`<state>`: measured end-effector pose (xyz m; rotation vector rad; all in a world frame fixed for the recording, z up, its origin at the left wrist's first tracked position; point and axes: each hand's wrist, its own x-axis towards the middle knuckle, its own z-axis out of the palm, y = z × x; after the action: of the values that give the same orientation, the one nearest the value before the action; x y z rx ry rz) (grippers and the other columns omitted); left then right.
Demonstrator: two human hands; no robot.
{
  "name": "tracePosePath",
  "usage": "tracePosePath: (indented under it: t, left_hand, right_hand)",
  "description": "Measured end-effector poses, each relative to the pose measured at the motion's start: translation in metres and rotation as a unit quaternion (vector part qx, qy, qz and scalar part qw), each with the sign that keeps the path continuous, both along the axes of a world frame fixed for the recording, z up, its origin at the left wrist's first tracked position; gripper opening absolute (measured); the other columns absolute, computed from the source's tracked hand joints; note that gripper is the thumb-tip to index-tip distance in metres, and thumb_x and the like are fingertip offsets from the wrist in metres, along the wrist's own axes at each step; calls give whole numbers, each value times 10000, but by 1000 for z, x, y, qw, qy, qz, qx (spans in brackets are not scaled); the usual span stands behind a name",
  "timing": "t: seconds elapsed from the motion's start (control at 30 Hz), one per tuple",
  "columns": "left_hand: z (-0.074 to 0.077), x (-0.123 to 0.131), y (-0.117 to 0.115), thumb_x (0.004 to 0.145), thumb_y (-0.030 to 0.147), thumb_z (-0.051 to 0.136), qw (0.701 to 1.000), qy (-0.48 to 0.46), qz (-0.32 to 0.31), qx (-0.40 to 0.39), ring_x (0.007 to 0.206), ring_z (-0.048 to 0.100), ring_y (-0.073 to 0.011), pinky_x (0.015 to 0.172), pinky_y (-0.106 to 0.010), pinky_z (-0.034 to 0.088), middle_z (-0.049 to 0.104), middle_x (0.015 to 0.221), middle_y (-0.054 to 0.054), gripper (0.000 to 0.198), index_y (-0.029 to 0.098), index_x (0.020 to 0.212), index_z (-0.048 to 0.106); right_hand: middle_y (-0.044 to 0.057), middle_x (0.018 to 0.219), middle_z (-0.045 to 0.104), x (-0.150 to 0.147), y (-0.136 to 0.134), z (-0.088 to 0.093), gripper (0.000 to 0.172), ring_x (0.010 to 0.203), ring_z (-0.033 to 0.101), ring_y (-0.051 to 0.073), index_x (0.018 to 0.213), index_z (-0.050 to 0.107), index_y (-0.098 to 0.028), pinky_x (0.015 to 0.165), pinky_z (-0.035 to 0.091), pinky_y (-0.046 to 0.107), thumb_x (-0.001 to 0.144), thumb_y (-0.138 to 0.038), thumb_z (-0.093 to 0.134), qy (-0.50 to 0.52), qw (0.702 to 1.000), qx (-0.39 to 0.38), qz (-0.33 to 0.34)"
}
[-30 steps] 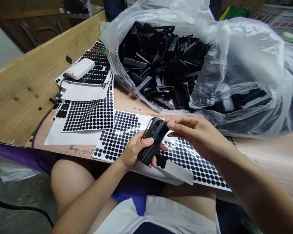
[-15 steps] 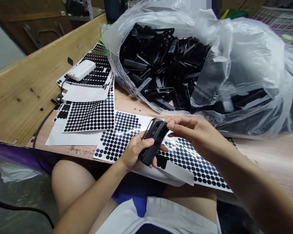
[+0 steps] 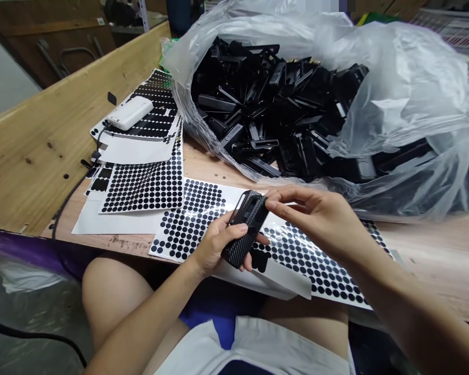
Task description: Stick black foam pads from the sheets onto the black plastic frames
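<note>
My left hand (image 3: 222,239) is closed around a black plastic case (image 3: 240,245) with a carbon-weave pattern and an oblong slot near its far end. The left thumb presses on its upper face. At the case's far right corner, my right hand (image 3: 300,205) has thumb and index finger pinched together, touching the edge. Whatever lies between those fingertips is too small to make out. Beneath both hands lies a white sheet of round black stickers (image 3: 193,208), partly hidden by the hands. A peeled backing strip (image 3: 287,278) curls at the table's front edge.
A clear plastic bag (image 3: 410,109) full of black plastic parts (image 3: 258,99) stands behind the hands. On the left are more sticker sheets (image 3: 144,182), a white power bank (image 3: 131,113) with a black cable (image 3: 68,203), and a wooden side board (image 3: 35,146).
The bag's plastic flap has shifted right and uncovered more black parts. My right fingertips have moved very slightly along the case's corner. The left hand keeps its hold.
</note>
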<state>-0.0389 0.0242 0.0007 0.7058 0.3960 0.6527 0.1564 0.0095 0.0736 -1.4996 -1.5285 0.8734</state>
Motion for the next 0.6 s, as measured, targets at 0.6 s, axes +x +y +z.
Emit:
tracePosePath:
  t: [0.6]
  left_hand:
    - [-1, 0, -2, 810, 484, 726, 1000, 9, 2, 2, 405, 623, -150, 372, -219, 443, 778, 874, -124, 505, 164, 1134, 507]
  right_hand:
    - [44, 911, 789, -9, -9, 7, 125, 860, 722, 270, 876, 745, -259, 833, 579, 433, 888, -369, 686, -148, 984, 97, -5]
